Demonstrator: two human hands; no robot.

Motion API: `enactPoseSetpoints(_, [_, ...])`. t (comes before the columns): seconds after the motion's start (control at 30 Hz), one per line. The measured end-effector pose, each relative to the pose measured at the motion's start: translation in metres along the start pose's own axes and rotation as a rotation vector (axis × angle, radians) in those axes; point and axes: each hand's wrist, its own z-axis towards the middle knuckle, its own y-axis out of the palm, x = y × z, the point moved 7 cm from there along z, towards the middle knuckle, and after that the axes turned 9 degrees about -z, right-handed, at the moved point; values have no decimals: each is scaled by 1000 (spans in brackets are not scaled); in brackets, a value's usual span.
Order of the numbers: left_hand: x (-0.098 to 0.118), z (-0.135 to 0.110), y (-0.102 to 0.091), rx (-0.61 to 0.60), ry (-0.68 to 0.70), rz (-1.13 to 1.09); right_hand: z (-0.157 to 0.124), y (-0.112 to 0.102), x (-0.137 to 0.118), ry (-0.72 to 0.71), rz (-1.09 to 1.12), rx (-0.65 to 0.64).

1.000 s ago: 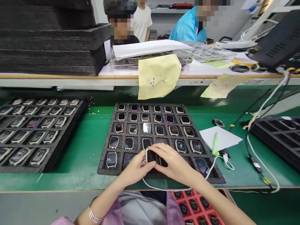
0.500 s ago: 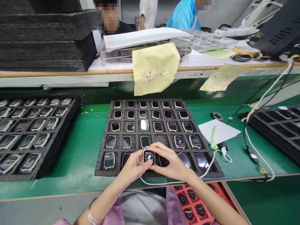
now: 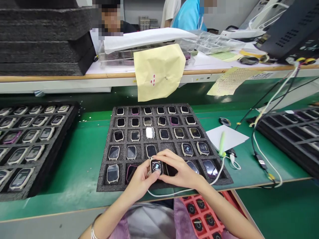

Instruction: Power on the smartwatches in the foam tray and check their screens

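Observation:
Between my hands is a smartwatch case point(image 3: 156, 165) with a lit screen, held over the front part of a black foam tray point(image 3: 101, 181). My left hand point(image 3: 142, 177) closes on its left side, the thumb lying on the lower screen. My right hand point(image 3: 178, 168) grips its right and upper edges with thumb and fingers. A white cable point(image 3: 171, 194) comes out near the watch and passes by my right wrist; where its end meets the watch is hidden. Rows of watch cases, mostly dark-screened, sit in the tray's compartments.
More foam trays of watches stand left point(image 3: 53, 146) and right point(image 3: 279, 139). A white paper point(image 3: 231, 141) bears a light green stick point(image 3: 221, 142). A red tray point(image 3: 203, 212) of round black parts lies below the table edge. Black foam point(image 3: 42, 46) is stacked on the shelf; people are behind.
My view has shifted slightly, so most of the scene sits further left. Both hands keep their hold on the watch, and its lit screen looks a little different.

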Motion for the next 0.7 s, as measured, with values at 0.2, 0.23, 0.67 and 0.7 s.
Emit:
enactPoseSetpoints(0.2, [-2,-8,2,-25,-107,131,0,-41,12,123,-150,79])
enactPoseSetpoints(0.23, [0,-9,1,-24,-108,105,-2,-48,18,159,-226,89])
enactPoseSetpoints(0.67, [8,-30,-29,124,-199,191,45,8,2,-1,-877,-439])
enactPoseSetpoints(0.7, [6,-31,-31,139,-198,200,50,18,5,10,-893,-468])
